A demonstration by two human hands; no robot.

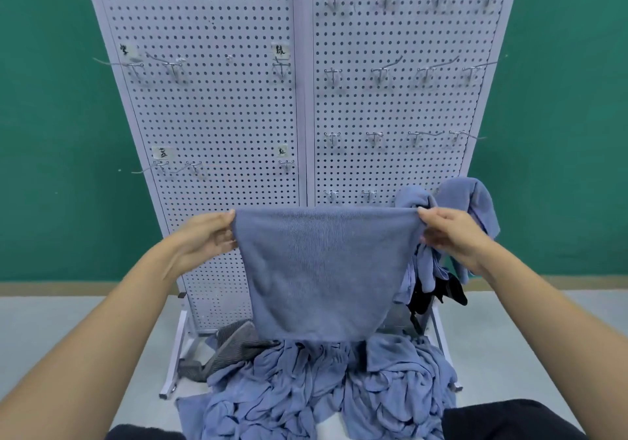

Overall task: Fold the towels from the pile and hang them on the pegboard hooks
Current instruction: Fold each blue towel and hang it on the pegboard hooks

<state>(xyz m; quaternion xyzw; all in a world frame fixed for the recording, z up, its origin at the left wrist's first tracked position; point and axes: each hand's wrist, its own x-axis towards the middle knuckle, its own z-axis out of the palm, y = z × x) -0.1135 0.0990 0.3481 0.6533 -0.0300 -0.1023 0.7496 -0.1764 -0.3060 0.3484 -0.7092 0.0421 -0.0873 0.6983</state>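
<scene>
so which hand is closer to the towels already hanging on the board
Right. The right hand is just beside the hanging towels; the left hand is at the far end of the held towel.

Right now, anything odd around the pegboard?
Blue towels hung low right on the pegboard look bunched, not folded flat; a black cloth dangles among them. A grey striped cloth lies at the left of the blue pile.
</scene>
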